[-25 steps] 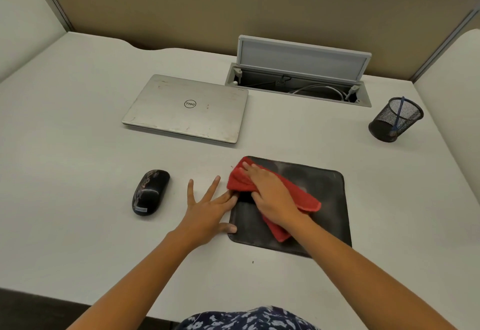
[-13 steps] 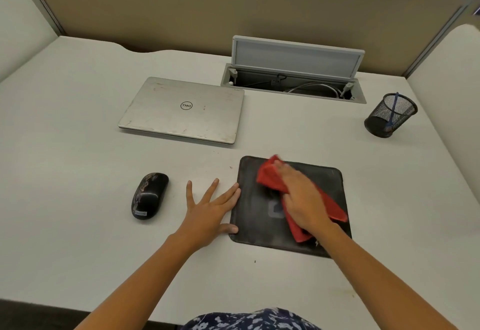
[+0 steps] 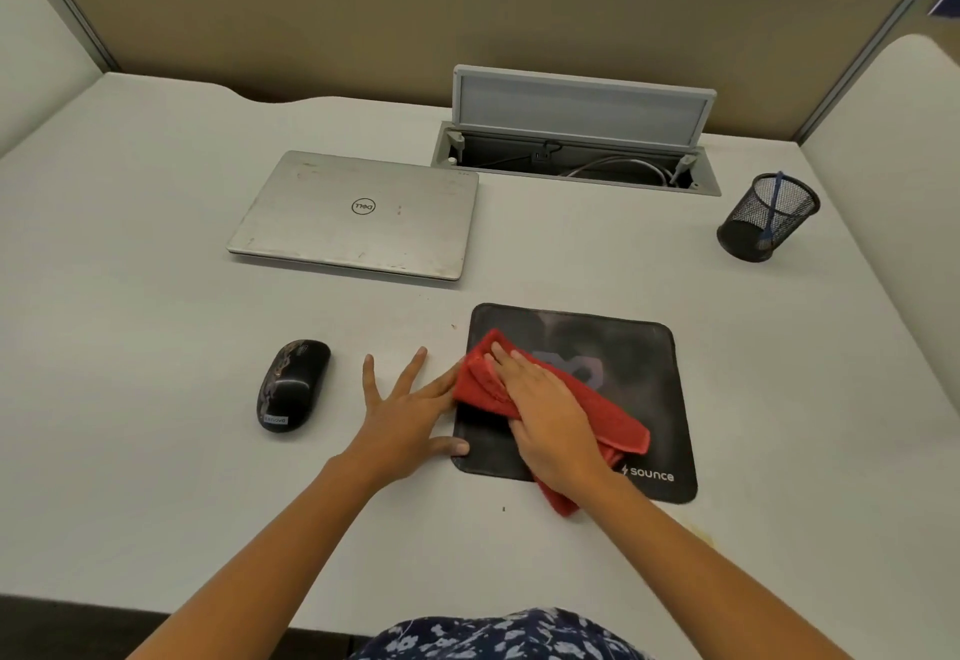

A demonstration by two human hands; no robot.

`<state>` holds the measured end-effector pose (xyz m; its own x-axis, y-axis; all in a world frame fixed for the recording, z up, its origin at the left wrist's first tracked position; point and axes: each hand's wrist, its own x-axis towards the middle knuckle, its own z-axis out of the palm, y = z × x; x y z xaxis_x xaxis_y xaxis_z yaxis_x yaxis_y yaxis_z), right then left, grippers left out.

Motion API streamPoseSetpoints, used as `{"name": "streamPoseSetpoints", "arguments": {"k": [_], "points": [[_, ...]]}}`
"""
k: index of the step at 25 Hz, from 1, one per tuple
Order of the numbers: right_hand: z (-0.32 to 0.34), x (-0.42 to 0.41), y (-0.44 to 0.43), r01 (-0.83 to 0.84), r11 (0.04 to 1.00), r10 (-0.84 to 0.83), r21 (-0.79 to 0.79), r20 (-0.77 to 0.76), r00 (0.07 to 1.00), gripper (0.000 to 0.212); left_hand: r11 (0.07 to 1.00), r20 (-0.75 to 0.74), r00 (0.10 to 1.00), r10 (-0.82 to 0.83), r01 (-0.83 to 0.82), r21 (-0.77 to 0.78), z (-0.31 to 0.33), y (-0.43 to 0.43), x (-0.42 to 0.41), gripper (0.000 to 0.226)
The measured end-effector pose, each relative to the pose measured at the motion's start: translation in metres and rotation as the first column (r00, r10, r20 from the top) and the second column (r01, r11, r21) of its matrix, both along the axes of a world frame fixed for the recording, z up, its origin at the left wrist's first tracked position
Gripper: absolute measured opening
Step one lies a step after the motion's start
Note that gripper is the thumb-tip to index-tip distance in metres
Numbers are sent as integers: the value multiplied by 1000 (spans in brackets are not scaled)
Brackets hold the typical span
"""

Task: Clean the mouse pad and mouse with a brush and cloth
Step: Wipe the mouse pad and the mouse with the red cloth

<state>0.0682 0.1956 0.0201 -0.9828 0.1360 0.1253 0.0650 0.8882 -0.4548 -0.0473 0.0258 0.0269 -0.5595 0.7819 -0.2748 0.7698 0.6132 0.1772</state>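
Observation:
A black mouse pad [image 3: 639, 368] lies on the white desk in front of me. A folded red cloth [image 3: 613, 417] rests on its left half, and my right hand [image 3: 545, 410] presses flat on top of the cloth. My left hand [image 3: 405, 412] lies flat on the desk with fingers spread, its thumb and fingertips touching the pad's left edge. A black mouse [image 3: 292, 385] sits on the desk to the left of that hand, apart from it. A blue-handled brush [image 3: 774, 207] stands in a black mesh cup [image 3: 766, 217] at the far right.
A shut silver laptop [image 3: 358, 215] lies behind the mouse and pad. An open cable hatch [image 3: 576, 134] with its lid raised sits at the back of the desk. Partition walls close the desk at the back and sides.
My right hand slid the red cloth right across the pad and then back to its left half. My left hand stayed flat at the pad's left edge.

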Motion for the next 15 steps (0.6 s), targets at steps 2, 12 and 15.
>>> {"name": "streamPoseSetpoints", "arguments": {"k": [2,12,15], "points": [[1,32,28,-65,997,64,33,22,998,78,1000,-20,1000,-16,16,-9,-1,-2,-1,88],[6,72,54,-12,993,-5,120,142,990,85,1000,-10,1000,-5,5,16,-6,-1,1,87],[-1,45,16,-207,975,194,81,137,971,82,999,74,997,31,-33,33,-6,-1,-1,84]]}}
